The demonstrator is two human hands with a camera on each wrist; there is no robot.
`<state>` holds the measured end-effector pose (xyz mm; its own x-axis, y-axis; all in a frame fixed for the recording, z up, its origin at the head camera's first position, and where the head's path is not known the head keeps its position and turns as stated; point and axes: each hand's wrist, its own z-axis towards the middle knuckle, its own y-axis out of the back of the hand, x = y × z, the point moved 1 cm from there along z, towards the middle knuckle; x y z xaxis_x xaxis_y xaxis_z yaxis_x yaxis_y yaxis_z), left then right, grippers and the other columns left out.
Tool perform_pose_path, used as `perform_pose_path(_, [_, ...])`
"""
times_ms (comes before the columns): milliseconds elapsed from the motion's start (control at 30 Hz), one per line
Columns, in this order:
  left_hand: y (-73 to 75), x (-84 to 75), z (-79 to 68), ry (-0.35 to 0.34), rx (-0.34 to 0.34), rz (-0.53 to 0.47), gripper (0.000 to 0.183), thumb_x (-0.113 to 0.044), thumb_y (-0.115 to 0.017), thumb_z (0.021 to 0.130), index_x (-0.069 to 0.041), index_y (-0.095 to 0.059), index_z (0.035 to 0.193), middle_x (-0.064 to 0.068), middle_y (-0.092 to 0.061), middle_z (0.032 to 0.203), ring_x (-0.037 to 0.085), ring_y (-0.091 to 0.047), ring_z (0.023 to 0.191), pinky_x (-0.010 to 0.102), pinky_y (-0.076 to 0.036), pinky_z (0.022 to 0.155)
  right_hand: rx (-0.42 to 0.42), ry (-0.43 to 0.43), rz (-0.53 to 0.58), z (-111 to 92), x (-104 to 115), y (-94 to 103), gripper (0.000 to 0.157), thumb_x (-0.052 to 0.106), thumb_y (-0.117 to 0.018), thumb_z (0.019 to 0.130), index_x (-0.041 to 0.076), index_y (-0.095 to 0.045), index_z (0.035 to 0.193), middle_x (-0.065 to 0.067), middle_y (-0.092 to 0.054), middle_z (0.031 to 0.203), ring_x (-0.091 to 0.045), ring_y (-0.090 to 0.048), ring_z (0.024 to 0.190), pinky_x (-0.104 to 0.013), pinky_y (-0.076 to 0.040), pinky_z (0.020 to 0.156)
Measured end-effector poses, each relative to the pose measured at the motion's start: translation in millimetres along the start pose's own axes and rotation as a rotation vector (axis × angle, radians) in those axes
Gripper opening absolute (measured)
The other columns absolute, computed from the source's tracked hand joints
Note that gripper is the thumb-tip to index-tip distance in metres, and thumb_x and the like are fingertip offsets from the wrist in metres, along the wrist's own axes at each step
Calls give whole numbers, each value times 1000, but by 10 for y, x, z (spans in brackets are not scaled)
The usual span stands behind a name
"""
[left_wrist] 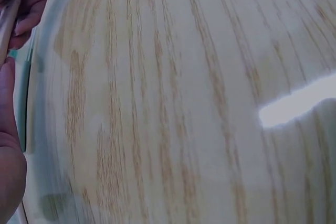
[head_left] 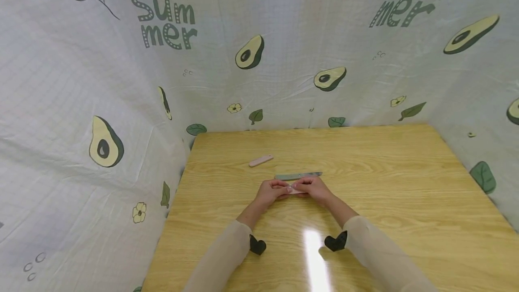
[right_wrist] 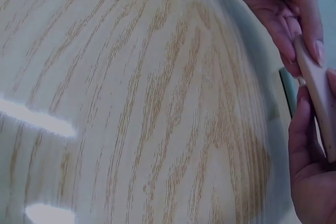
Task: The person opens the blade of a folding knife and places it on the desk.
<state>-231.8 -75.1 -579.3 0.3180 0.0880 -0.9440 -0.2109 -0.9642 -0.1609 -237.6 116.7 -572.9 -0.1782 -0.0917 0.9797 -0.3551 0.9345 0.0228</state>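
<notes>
Both hands meet over the table around a pink folding knife (head_left: 298, 191). Its smooth pink handle (right_wrist: 319, 95) shows more plainly in the right wrist view, with fingers and a thumb on it from both ends. The left hand (head_left: 270, 191) pinches one end and the right hand (head_left: 314, 188) grips the other. Fingers cover much of the knife. Just beyond the hands lies a green-handled folding knife (head_left: 289, 177) with its grey blade extended to the right. Farther back on the left rests another pink folding knife (head_left: 261, 161), folded.
The wooden table (head_left: 385, 184) runs up to a white printed cloth (head_left: 284, 93) behind it and at both sides. A bright glare streak (head_left: 314, 256) crosses the tabletop between the forearms. Dark heart-shaped pieces (head_left: 257, 244) sit at the sleeve cuffs.
</notes>
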Motion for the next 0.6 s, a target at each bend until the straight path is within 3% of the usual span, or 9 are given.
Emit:
perform_pose_path(200, [-20,-18,10,12,-1,27,20,5,-70,84,11,-63,101,6,-69,79,16,-71,79,34,-60,81,-113,19,-137,6,17,20,22,23,-70,89,5,-75,100,-9,-72,108,-5,-60,94,-17,-50,80])
perform_pose_path(467, [-5,-65,-15,60,-15,107,20,-3,-74,83,5,-69,100,7,-74,86,12,-71,78,28,-61,77,-185,-44,-59,16,25,44,22,26,-67,92,6,-73,99,4,-69,102,-3,-57,95,-15,-48,80])
perform_pose_path(600, [35,-68,-39,83,15,122,18,-4,-74,83,3,-70,100,6,-73,83,11,-70,77,29,-61,77,-153,-37,-77,24,51,96,21,25,-67,92,6,-71,99,4,-69,102,-5,-57,95,-17,-47,82])
